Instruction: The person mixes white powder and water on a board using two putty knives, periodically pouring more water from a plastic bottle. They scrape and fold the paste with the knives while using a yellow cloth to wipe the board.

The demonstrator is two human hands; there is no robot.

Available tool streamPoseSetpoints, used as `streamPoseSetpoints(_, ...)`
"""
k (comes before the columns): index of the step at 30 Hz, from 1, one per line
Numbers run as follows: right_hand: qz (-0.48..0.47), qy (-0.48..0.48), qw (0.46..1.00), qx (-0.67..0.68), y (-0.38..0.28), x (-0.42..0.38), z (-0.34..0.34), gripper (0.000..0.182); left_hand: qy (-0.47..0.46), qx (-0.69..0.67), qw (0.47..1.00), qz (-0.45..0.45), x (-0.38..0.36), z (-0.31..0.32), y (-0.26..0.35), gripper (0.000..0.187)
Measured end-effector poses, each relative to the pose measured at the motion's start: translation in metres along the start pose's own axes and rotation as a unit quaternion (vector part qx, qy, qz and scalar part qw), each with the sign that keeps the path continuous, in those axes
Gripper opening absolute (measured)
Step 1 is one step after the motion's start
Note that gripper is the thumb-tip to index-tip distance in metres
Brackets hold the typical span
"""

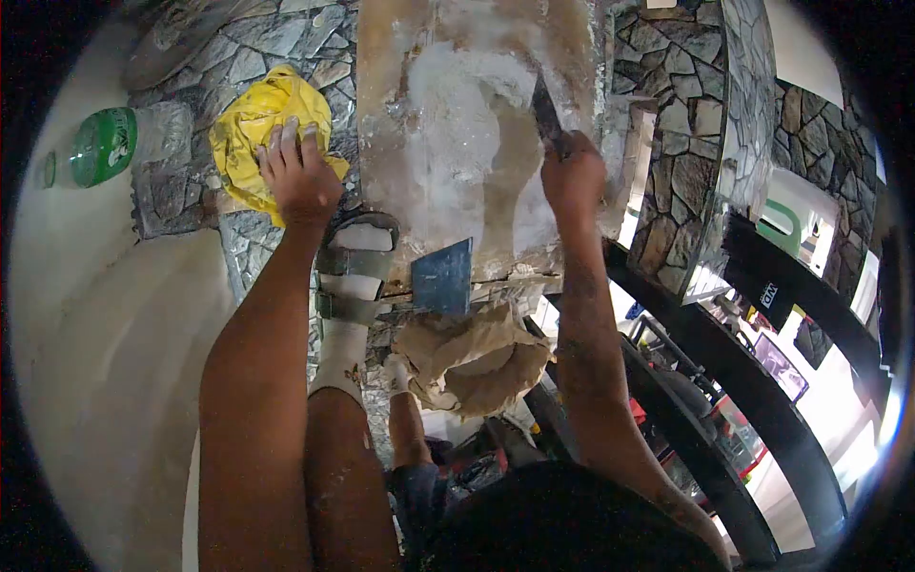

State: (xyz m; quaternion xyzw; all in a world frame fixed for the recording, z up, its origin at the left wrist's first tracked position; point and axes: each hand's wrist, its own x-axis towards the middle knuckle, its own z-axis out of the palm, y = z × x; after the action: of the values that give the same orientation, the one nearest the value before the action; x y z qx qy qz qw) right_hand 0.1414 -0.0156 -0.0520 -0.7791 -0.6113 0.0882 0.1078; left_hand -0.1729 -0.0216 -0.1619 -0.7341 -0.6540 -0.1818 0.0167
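Note:
My left hand [294, 172] lies with fingers spread on a crumpled yellow cloth or plastic bag [250, 119] atop the stone-patterned surface. In my right hand [575, 181] is the handle of a trowel [545, 110], its narrow dark blade angled up and left over the tan panel [381, 124]. Pale grey filler [448, 105] is smeared across that panel, with a darker, wet-looking patch [512, 162] left of the blade. A flat blue plate-like piece [443, 276] rests at the panel's near edge.
An open, crumpled beige bag [472, 362] sits below the blue piece, beside my feet. A clear bottle with a green label [105, 146] is at the left. Dark stair treads [705, 381] with open gaps drop away on the right, beside a stone-clad pillar [691, 162].

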Motion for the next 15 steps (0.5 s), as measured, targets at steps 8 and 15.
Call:
streamPoseSetpoints(8,0.038,0.016,0.998,0.040,-0.006,-0.008,0.004,0.017,0.007,-0.017,1.000,0.006,0.000,-0.002,-0.001,0.041)
streamPoseSetpoints(15,-0.012,-0.019,1.000,0.003,0.002,-0.004,-0.007,0.020,0.015,-0.013,1.000,0.007,0.000,0.000,-0.002,0.040)
